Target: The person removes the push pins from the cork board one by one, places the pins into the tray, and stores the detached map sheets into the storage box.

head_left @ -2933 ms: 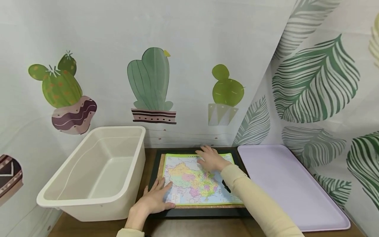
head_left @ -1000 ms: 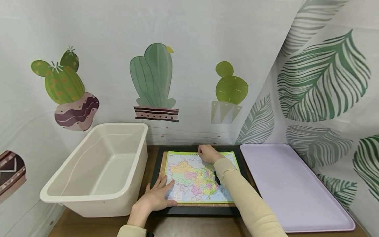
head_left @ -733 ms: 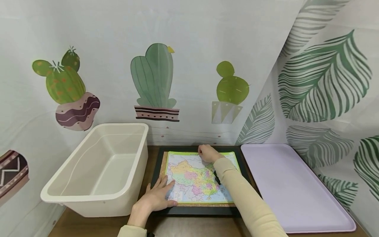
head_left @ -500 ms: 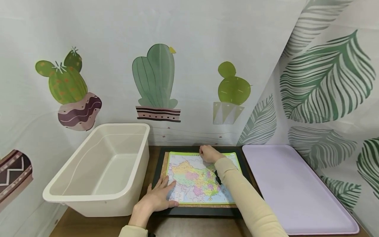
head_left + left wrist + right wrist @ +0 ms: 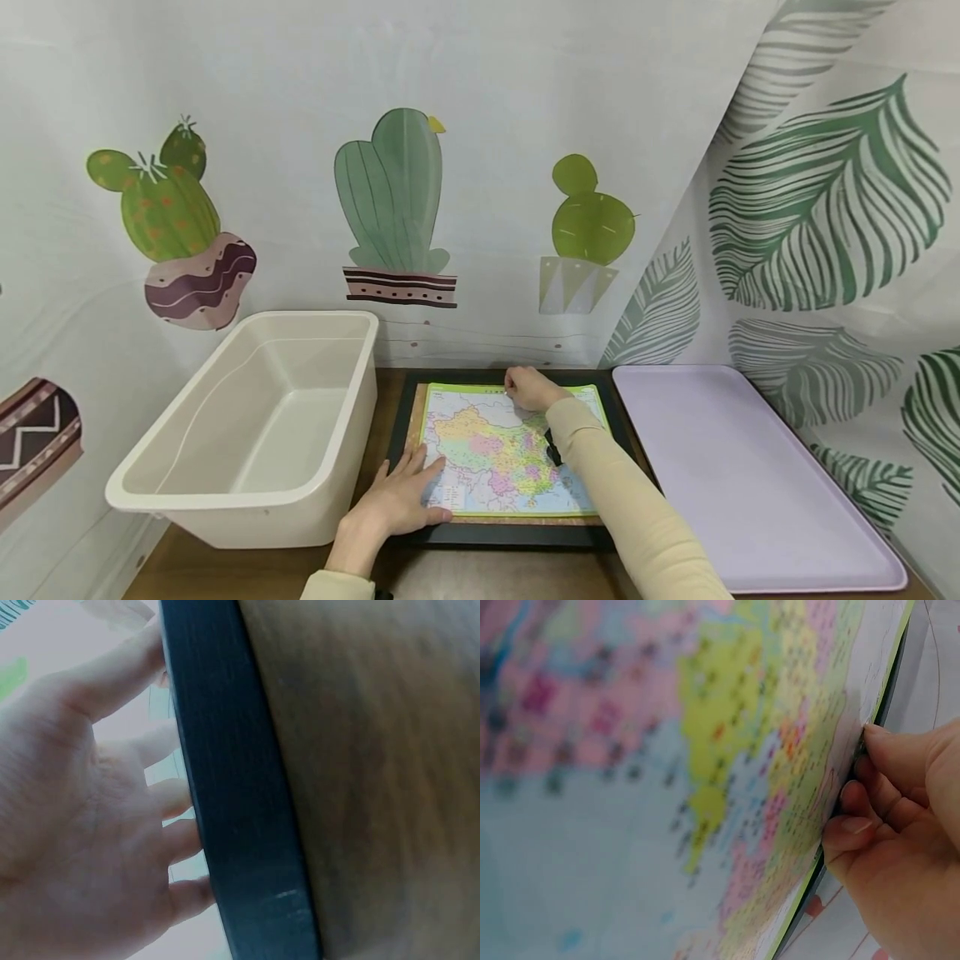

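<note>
A colourful map [image 5: 487, 450] with a lime-green border lies on a brown cork board [image 5: 414, 433] in a black frame [image 5: 510, 536]. My left hand [image 5: 401, 496] rests on the map's lower left corner and the frame, fingers spread. In the left wrist view, the fingers [image 5: 180, 836] reach behind the frame's dark side. At the map's top edge my right hand [image 5: 531, 389] is curled with its knuckles up. The right wrist view shows thumb and bent fingers [image 5: 847, 832] pinching right at the map's green border; their tips are partly hidden.
To the left stands a deep cream tub [image 5: 247, 502] with nothing in it. A flat lilac tray [image 5: 750, 467] lies at right. Behind everything hangs a white curtain [image 5: 480, 208] printed with cacti and leaves, close to the frame's far edge. The table [image 5: 480, 575] is dark wood.
From spread flat on the upper part of the map, my right hand has curled its fingers at the top edge. During the last second both hands hold still; the view shifts slightly.
</note>
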Available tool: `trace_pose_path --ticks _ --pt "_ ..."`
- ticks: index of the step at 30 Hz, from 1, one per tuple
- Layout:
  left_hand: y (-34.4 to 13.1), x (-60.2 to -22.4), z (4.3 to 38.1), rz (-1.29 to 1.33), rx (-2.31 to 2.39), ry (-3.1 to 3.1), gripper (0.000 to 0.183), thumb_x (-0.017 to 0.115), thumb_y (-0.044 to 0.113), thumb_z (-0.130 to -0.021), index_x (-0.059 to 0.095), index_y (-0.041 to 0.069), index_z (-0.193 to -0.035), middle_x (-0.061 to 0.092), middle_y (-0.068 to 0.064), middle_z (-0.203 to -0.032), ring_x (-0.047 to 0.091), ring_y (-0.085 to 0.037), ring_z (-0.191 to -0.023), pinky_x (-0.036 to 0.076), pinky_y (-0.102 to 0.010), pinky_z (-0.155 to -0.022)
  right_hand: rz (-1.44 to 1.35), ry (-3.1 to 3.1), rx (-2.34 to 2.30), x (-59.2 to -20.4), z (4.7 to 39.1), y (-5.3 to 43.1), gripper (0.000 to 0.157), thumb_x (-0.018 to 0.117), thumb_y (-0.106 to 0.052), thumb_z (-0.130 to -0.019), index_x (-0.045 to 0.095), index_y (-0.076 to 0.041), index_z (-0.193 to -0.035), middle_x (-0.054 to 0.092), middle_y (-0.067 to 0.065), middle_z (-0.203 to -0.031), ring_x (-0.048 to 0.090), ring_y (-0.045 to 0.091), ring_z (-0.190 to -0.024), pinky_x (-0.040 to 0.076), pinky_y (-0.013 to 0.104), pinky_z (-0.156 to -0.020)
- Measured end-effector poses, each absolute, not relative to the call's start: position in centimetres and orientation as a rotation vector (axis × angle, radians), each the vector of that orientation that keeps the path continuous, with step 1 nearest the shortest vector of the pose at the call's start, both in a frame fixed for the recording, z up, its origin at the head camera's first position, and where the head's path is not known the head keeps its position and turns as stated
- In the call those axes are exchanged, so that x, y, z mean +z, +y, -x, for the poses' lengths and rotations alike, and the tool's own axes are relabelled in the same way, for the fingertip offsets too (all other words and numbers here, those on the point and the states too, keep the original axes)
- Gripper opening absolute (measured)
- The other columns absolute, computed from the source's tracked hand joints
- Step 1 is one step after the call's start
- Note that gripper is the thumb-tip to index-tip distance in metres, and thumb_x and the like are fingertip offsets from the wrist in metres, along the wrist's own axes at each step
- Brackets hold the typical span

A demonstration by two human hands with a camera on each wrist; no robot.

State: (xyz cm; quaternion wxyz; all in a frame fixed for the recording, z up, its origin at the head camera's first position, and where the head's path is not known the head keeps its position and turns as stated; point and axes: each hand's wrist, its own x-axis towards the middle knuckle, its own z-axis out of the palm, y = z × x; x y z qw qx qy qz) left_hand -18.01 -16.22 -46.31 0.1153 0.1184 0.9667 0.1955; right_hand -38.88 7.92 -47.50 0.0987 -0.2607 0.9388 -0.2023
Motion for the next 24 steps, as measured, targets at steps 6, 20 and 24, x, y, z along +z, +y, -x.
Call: trace_pose_path --ticks 6,20,24 --pt "-16.23 -46.14 17.99 -0.359 0.575 2.827 0.081 0.073 0.051 -0.082 0.045 0.011 -0.147 0.024 -0.023 -0.157 0.019 -0.043 -0.144 0.011 -0.064 -0.112 0.749 2.771 -0.600 -47.58 38.93 7.99 0.011 0.050 -0.009 -0.103 0.059 -0.010 -0.096 0.056 0.002 -0.085 0.051 0.018 -0.074 0.045 0.034 -0.066" --pt "-16.28 -46.10 18.08 -0.350 0.582 2.807 0.081 0.072 0.051 -0.083 0.045 0.011 -0.148 0.024 -0.022 -0.157 0.017 -0.043 -0.144 0.010 -0.064 -0.112 0.712 2.700 -0.643 -47.11 39.10 8.18 0.011 0.048 -0.011 -0.104 0.058 -0.010 -0.100 0.057 0.002 -0.090 0.052 0.018 -0.078 0.045 0.035 -0.067" --pt "-16.28 -46.13 18.04 -0.345 0.592 2.799 0.081 0.072 0.051 -0.084 0.044 0.011 -0.148 0.023 -0.022 -0.157 0.016 -0.042 -0.145 0.009 -0.064 -0.113 0.711 2.695 -0.602 -47.00 39.18 8.20 0.013 0.046 -0.012 -0.105 0.058 -0.010 -0.102 0.057 0.002 -0.090 0.052 0.018 -0.076 0.044 0.034 -0.066"
